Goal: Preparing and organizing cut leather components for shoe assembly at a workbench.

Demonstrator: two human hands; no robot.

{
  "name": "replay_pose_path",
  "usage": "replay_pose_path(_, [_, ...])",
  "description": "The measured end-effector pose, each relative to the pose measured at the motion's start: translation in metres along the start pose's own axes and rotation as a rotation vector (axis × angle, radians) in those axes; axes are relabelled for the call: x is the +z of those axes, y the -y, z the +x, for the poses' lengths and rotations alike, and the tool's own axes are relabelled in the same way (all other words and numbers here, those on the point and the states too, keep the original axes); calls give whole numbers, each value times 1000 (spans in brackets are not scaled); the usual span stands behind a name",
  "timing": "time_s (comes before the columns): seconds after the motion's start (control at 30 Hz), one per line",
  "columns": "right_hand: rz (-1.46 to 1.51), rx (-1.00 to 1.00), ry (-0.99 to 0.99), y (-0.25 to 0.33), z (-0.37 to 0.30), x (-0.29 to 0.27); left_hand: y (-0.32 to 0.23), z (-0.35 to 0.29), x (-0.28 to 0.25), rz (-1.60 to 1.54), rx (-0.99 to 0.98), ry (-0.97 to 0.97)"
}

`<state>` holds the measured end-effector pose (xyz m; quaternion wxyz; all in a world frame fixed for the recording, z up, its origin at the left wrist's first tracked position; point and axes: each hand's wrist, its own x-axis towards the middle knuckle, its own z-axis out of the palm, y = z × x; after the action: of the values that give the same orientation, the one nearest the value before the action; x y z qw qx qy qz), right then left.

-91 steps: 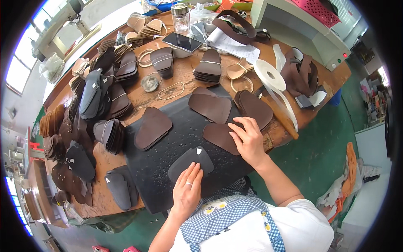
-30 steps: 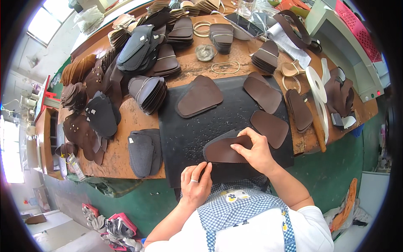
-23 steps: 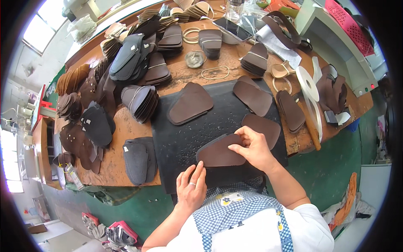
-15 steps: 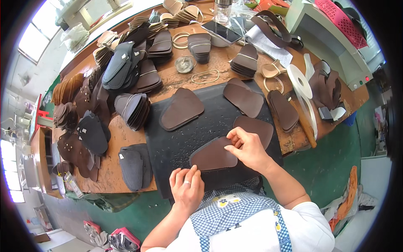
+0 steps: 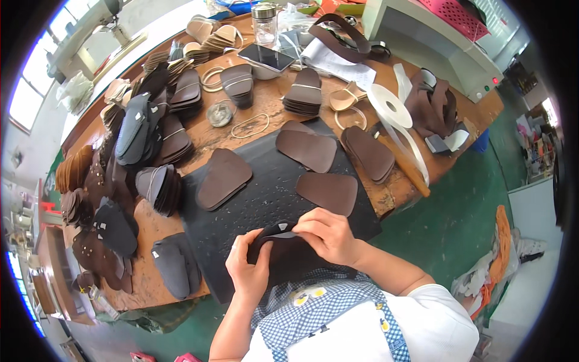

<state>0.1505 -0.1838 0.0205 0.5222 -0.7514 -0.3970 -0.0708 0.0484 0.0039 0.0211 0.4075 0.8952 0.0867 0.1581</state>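
My left hand (image 5: 248, 264) and my right hand (image 5: 330, 236) pinch the upper edge of a dark leather piece (image 5: 291, 258), raised and curved close to my apron. A small pale patch shows at its edge, and its lower part merges with the dark mat below. Under my hands lies a black cutting mat (image 5: 241, 211) with a pitted surface. Beyond them on the mat rest a brown leather piece (image 5: 329, 193), a pair of overlapping brown pieces (image 5: 306, 149) and another brown stack (image 5: 223, 178) at the left.
Banded stacks of dark pieces (image 5: 303, 90) stand along the back. Grey-black pieces (image 5: 176, 265) lie left of the mat. At the right are brown pieces (image 5: 368, 154), a white tape roll (image 5: 389, 105) and a wooden-handled tool (image 5: 405, 166). A phone (image 5: 265, 57) and glass jar (image 5: 264, 27) stand behind.
The brown piece that lay flat on the mat is now lifted and bent in both hands. My left hand has come up to its edge. The view has shifted, moving the table leftward.
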Motion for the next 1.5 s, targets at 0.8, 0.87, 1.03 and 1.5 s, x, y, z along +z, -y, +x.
replay_pose_path(0.8, [-588, 335, -16, -44, 5, -68, 35, 53, -92, 525, -8, -382])
replay_pose_path(0.87, [-539, 375, -20, -42, 8, -75, 47, 27, -98, 541, -149, -423])
replay_pose_path(1.03, [-494, 362, 39, -35, 19, -64, 67, -28, -100, 585, -393, -449])
replay_pose_path(1.5, [29, 568, -196, -28, 8, -55, 53, -29, -99, 523, -101, -744])
